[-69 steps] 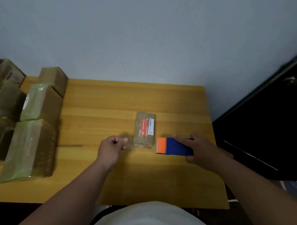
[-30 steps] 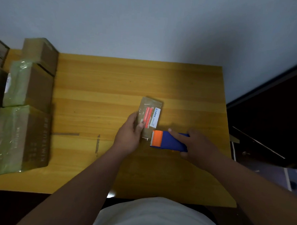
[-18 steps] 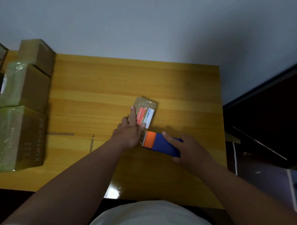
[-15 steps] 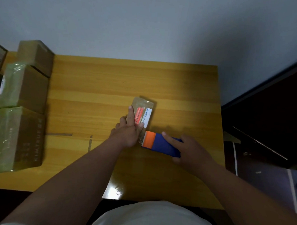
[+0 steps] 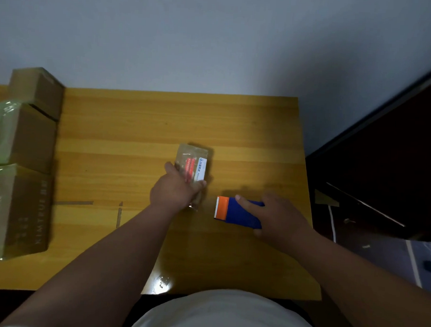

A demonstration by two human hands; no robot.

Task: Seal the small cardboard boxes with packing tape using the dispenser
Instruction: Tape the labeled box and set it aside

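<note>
Dispenser [image 5: 237, 212] now sits apart, right of the box [image 5: 193, 162].
Left hand [image 5: 175, 191] grips the box; right hand [image 5: 278, 216] grasps the dispenser.

Small flat brown cardboard box [image 5: 193, 166] with red-and-white label, glossy clear tape over its top, lies flat mid wooden table [image 5: 141, 135], long axis pointing away, slightly tilted. Blue plastic tape dispenser [image 5: 237, 212] with orange serrated head lies just right of the box's near end, not touching, head facing left.
</note>
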